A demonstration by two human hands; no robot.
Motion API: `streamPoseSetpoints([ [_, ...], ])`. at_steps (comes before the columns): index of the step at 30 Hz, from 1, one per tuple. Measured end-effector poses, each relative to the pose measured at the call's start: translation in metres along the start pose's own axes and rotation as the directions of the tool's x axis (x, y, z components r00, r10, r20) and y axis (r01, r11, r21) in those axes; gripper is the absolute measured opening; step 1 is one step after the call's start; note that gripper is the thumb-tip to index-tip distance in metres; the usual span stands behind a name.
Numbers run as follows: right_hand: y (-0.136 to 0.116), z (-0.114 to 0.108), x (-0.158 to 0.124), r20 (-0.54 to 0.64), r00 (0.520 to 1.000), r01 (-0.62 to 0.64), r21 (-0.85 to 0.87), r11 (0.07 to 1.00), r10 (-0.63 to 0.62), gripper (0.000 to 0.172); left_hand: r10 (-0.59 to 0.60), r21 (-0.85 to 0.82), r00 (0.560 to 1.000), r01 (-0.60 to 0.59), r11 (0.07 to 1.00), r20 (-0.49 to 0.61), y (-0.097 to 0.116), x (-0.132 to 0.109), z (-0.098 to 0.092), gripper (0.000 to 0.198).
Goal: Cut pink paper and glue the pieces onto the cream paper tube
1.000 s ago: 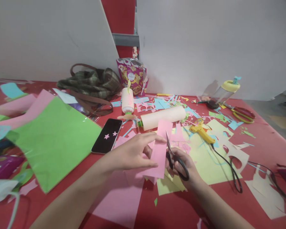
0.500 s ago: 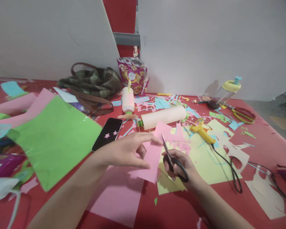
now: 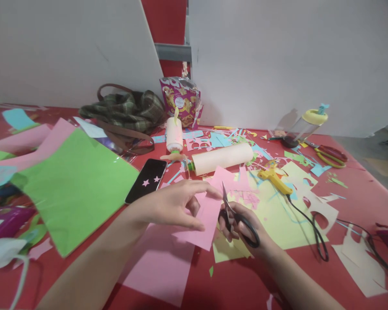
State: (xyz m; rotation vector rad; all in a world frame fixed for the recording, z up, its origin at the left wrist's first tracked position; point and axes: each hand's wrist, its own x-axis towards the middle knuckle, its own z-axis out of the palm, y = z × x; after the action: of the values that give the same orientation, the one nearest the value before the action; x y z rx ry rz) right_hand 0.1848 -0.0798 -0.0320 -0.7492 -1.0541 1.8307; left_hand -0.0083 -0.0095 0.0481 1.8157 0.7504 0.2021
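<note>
My left hand point(image 3: 177, 204) pinches a folded pink paper piece point(image 3: 203, 219) between thumb and forefinger, low over the red table point(image 3: 358, 193). My right hand point(image 3: 245, 230) grips black-handled scissors point(image 3: 234, 213), fingers through the loops. The blades point up and away, right at the paper's right edge. Below the hands lie a larger pink sheet point(image 3: 161, 267) and a yellow sheet point(image 3: 278, 215) with cut-out holes.
A phone point(image 3: 146, 181) with two pink stars lies left of the hands, next to a green sheet point(image 3: 71, 185). A cream paper roll point(image 3: 221, 158), yellow glue gun point(image 3: 273, 178) with black cord, red scissors point(image 3: 330, 153), a plaid bag point(image 3: 126, 112) and a snack bag point(image 3: 180, 101) lie beyond, amid paper scraps.
The pink piece has tilted and dropped lower toward the table. The scissors have moved slightly down and left along its right edge.
</note>
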Motion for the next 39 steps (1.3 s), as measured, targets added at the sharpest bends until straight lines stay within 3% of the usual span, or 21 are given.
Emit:
streamPoseSetpoints([
  [17, 0.004, -0.003, -0.001, 0.002, 1.0, 0.023, -0.007, 1.0, -0.023, 0.035, 0.018, 0.017, 0.998, -0.02, 1.0, 0.061, -0.003, 0.003, -0.001, 0.048],
  [24, 0.002, -0.004, 0.0, 0.023, 0.999, 0.026, -0.032, 0.999, -0.025, 0.043, 0.024, 0.077, 0.995, -0.031, 0.997, 0.093, -0.003, 0.001, -0.004, 0.048],
  [39, -0.003, -0.006, 0.0, 0.153, 0.981, -0.114, -0.034, 0.993, 0.118, 0.043, 0.019, 0.147, 0.963, -0.06, 0.987, 0.268, -0.005, -0.01, -0.021, 0.054],
])
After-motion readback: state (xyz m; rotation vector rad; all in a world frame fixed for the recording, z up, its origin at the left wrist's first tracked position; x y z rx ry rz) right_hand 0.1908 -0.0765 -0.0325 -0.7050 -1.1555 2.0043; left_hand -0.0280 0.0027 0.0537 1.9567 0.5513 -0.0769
